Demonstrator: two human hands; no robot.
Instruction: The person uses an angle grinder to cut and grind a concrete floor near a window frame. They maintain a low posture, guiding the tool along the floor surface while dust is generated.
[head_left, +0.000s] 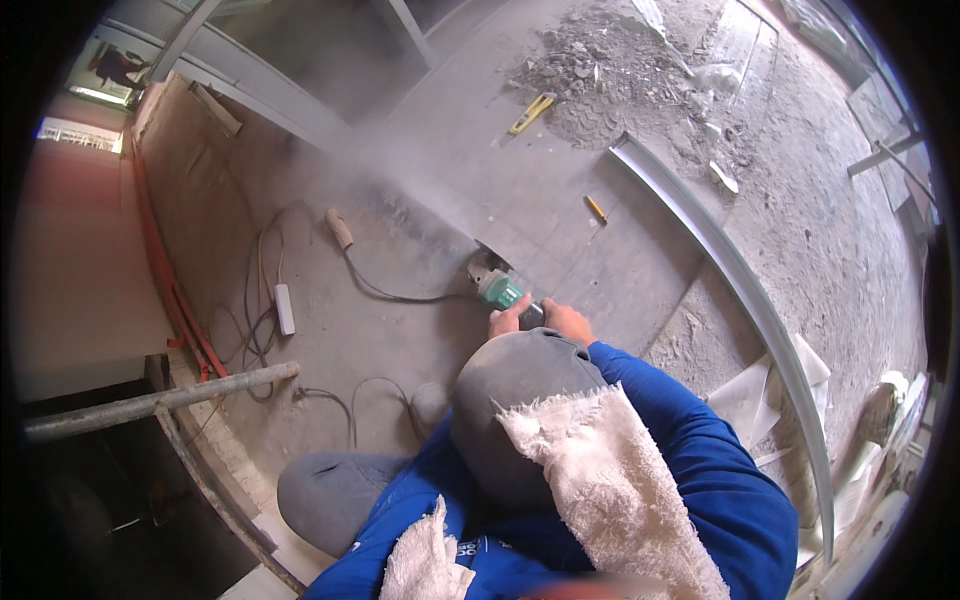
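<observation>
A green angle grinder (501, 290) is in both my hands, its disc at the dusty grey surface ahead of my knee. My left hand (508, 316) is closed on the near part of its green body. Around the dark rear end, my right hand (567, 323) is closed too; my knee hides part of the fingers. Pale dust (400, 195) streams from the disc toward the far left. Thin straight lines mark the grey sheet (560, 255) just right of the disc. An orange pencil-like marker (596, 209) lies on that sheet, and a yellow utility knife (532, 114) lies farther away.
A long metal channel (745, 275) curves along the right side. Rubble (600, 75) is heaped at the far right. Cables and a white power strip (285, 309) lie on the left, near a metal pipe (165, 400) beside a dark opening. A white towel (625, 490) hangs from me.
</observation>
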